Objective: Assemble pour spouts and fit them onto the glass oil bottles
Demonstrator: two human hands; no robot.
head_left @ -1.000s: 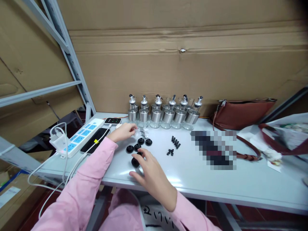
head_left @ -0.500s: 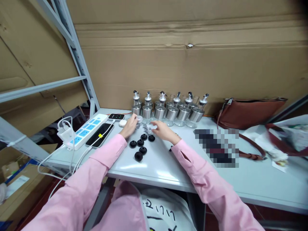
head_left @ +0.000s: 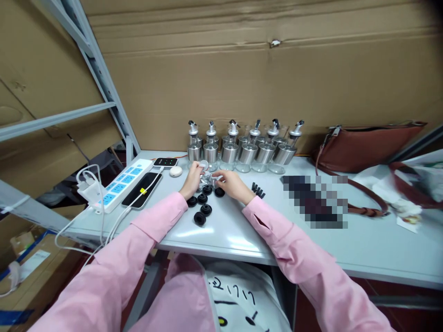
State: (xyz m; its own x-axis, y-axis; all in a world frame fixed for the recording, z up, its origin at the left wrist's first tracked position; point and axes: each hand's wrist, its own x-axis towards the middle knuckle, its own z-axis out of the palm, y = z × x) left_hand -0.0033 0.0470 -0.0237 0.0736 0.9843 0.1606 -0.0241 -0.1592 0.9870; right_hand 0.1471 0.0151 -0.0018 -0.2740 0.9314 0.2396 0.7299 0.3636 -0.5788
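Observation:
My left hand [head_left: 192, 180] and my right hand [head_left: 232, 183] meet over a small heap of clear plastic parts [head_left: 207, 177] on the grey table [head_left: 242, 230]. The fingers of both hands are pinched on these small clear pieces; which piece each one grips is too small to tell. Several black round caps [head_left: 202, 208] lie just in front of the hands. A few small black plugs [head_left: 258, 189] sit to the right of my right hand. Behind the hands stands a row of steel and glass oil bottles [head_left: 242, 150] with pour spouts.
A white and blue power strip [head_left: 119, 182], a black phone [head_left: 141, 190], a small device [head_left: 165, 162] and a white puck [head_left: 176, 171] lie at the left. A brown leather bag [head_left: 367, 147] and white plastic bags [head_left: 411, 184] lie at the right. Cardboard lines the back wall.
My right hand has moved from the black caps near the front edge up to the clear parts beside my left hand. The camera has tilted slightly.

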